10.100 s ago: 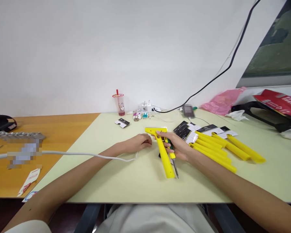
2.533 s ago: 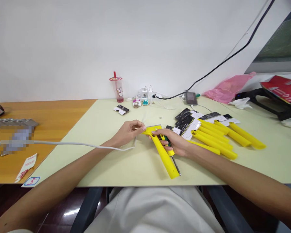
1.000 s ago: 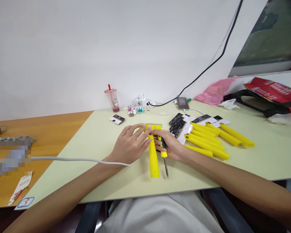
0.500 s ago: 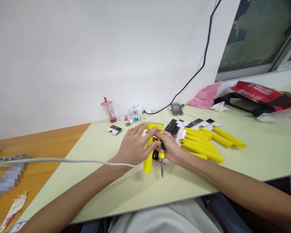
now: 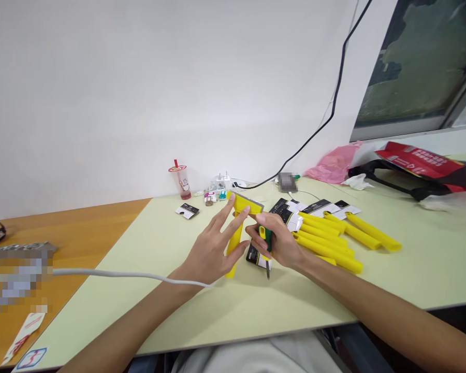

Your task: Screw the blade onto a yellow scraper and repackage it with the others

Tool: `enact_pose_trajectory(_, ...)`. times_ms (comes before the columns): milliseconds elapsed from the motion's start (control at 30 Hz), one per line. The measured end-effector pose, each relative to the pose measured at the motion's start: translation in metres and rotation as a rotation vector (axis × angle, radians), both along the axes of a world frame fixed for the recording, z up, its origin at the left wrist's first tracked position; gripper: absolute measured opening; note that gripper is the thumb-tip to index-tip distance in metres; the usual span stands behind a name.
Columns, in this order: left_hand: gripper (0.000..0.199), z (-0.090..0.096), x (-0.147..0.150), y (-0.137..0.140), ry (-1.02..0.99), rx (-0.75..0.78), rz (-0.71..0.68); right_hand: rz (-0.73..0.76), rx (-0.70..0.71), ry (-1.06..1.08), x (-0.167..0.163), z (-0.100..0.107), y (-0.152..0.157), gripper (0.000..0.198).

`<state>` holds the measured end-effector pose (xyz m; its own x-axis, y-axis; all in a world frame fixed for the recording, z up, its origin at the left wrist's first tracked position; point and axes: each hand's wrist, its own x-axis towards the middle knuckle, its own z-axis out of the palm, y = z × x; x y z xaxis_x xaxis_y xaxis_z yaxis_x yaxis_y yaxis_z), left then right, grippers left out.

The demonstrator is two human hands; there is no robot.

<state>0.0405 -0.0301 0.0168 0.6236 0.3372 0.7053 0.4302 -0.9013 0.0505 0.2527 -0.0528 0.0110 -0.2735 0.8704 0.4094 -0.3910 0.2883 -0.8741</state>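
Observation:
A yellow T-shaped scraper (image 5: 235,238) with a grey strip along its head stands up over the table. My left hand (image 5: 209,248) grips it, fingers stretched along the head and thumb across the handle. My right hand (image 5: 281,238) is wrapped round the green and yellow handle of a screwdriver (image 5: 264,235), whose metal shaft points down. Its thumb and index finger are close to the right end of the scraper's head; whether they touch it I cannot tell. A black and white card (image 5: 256,257) lies under the hands.
Several yellow handles (image 5: 330,243) and black-and-white cards (image 5: 318,208) lie to the right. Behind stand a drink cup (image 5: 181,184) and a power strip with plugs (image 5: 221,182). A pink bag (image 5: 334,165) and red package (image 5: 427,160) sit far right. A grey cable (image 5: 120,274) crosses my left forearm.
The scraper's head has turned so that its grey strip shows more. My right hand has shifted slightly away from it, exposing the screwdriver's green handle. The whole view has moved slightly.

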Motion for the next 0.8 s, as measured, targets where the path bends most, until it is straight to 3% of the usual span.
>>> enact_pose_trajectory(133, 0.079, -0.002, 0.001, -0.002, -0.048, 0.087, -0.032, 0.084, 0.044, 0.016, 0.002, 0.001, -0.001, 0.064)
enact_pose_trajectory(400, 0.08, -0.009, 0.003, -0.007, -0.047, 0.149, -0.01, -0.006, 0.097, -0.063, -0.002, -0.011, 0.004, 0.067)
enact_pose_trajectory(567, 0.084, -0.012, 0.002, -0.006, -0.054, 0.182, 0.024, 0.03, 0.051, -0.05, -0.003, -0.01, 0.005, 0.063)
enact_pose_trajectory(800, 0.085, -0.014, -0.001, -0.001, -0.091, 0.215, -0.028, 0.121, -0.112, -0.117, 0.0, 0.009, -0.006, 0.075)
